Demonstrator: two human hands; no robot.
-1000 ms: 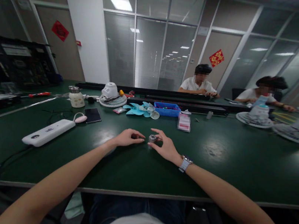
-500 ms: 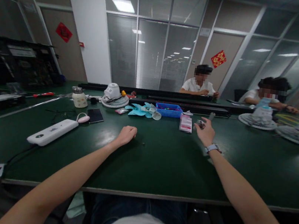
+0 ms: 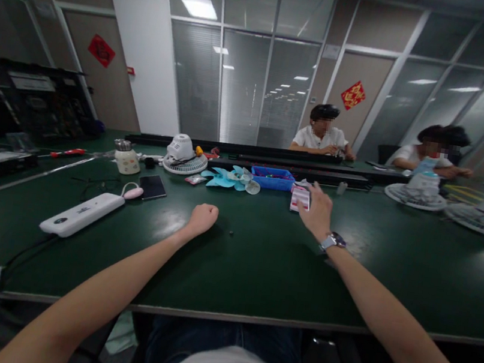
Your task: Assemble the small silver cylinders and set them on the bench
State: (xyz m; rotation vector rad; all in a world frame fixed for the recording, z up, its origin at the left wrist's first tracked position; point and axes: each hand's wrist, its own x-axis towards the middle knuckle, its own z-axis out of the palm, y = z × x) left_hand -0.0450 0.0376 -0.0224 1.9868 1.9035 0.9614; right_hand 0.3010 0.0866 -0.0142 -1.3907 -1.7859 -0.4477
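My left hand (image 3: 204, 217) rests closed on the green table (image 3: 236, 278), its fingers curled; whatever they may hold is hidden. Just right of it lies a tiny dark part (image 3: 231, 233). My right hand (image 3: 317, 211), fingers apart, hovers at the right edge of a pink and white packet (image 3: 299, 198) and partly covers it. Behind the packet is a blue tray (image 3: 272, 179) with small items inside. Blue fan blades (image 3: 227, 177) lie left of the tray. A small clear object (image 3: 341, 188) stands behind my right hand.
A white fan base (image 3: 182, 149), a flask (image 3: 127, 158), a phone (image 3: 152, 187) and a white power strip (image 3: 82, 214) are on the left. Black rails (image 3: 229, 148) run across the back. Two people sit beyond, near more fan parts (image 3: 417, 195) at the right.
My right hand has moved left toward the packet, and the small metal object that was at its fingers no longer shows. My left hand stays in place.
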